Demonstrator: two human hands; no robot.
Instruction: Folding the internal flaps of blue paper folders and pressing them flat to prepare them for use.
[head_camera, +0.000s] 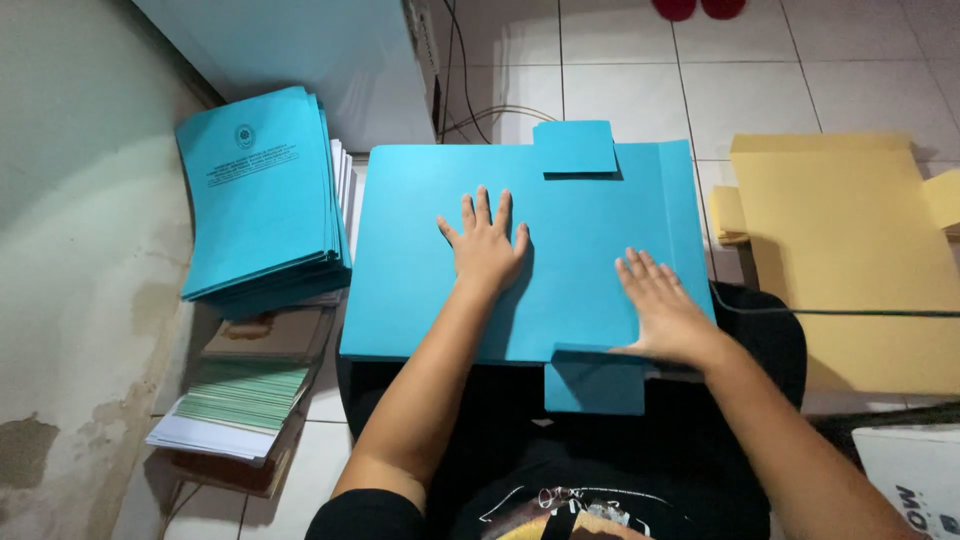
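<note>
On lap, centre of view: blue folder (560, 250) lies flat, one tab at far edge, one at near edge. L hand (487, 245) rests palm-down mid-folder, fingers spread, gripping nothing. R hand (662, 310) lies flat near the right edge, fingers together and extended, also holding nothing; its heel sits beside the near tab.

Risk, as judged: folder overhangs lap w/o worktop support. Uneven pressure from either palm could tip or slide it, or crease the near tab, which hangs free.

Packages/labels:
- Far left, floor: stack of blue folders (265, 195), top cover w/ round emblem and dark printed lines.
- Near left: paper pile (240, 400), green and white edges, brown cover on top.
- Right: yellow-brown folder (850, 240) opened flat.
- Near right corner: white box (915, 480), dark lettering, partly cut off.
</note>
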